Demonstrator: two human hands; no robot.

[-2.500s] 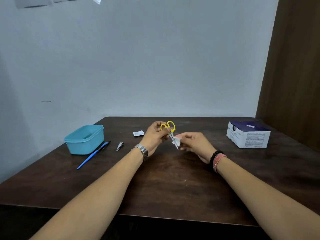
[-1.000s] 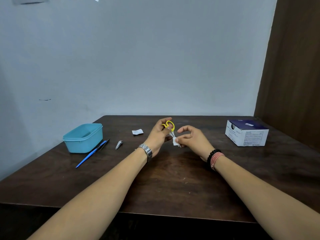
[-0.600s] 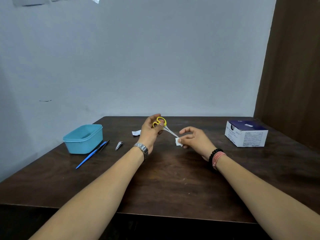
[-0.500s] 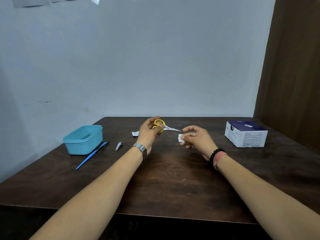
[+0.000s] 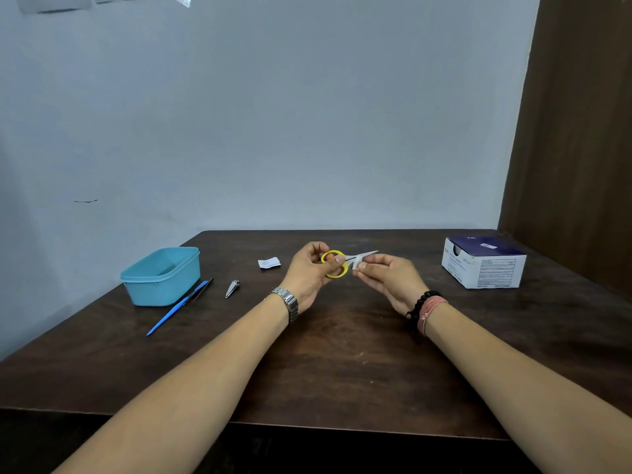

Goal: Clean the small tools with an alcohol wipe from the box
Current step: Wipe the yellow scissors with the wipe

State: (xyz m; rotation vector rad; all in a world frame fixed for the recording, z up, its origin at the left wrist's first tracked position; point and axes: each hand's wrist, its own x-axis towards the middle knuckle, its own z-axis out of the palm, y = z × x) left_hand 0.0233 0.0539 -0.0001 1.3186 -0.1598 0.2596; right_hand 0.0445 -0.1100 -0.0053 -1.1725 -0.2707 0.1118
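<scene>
My left hand [image 5: 307, 273] grips the yellow handles of small scissors [image 5: 337, 263] above the middle of the table, blades pointing right. My right hand [image 5: 384, 278] pinches a small white alcohol wipe [image 5: 356, 264] around the blades near the pivot. The blade tips stick out past the wipe. A silver nail clipper [image 5: 232, 288] and a blue-handled tool [image 5: 179, 306] lie on the table to the left. The white and dark-blue wipe box [image 5: 482, 263] stands at the far right.
A light-blue plastic container [image 5: 160, 275] stands at the table's left, beside the blue-handled tool. A torn white wipe wrapper [image 5: 269, 262] lies behind my left hand. The dark wooden table [image 5: 342, 364] meets a grey wall at the back and a brown panel on the right.
My left hand turned the scissors from pointing down to pointing right. My right hand came briefly off the blades with the wipe, then closed the wipe on them again near the pivot.
</scene>
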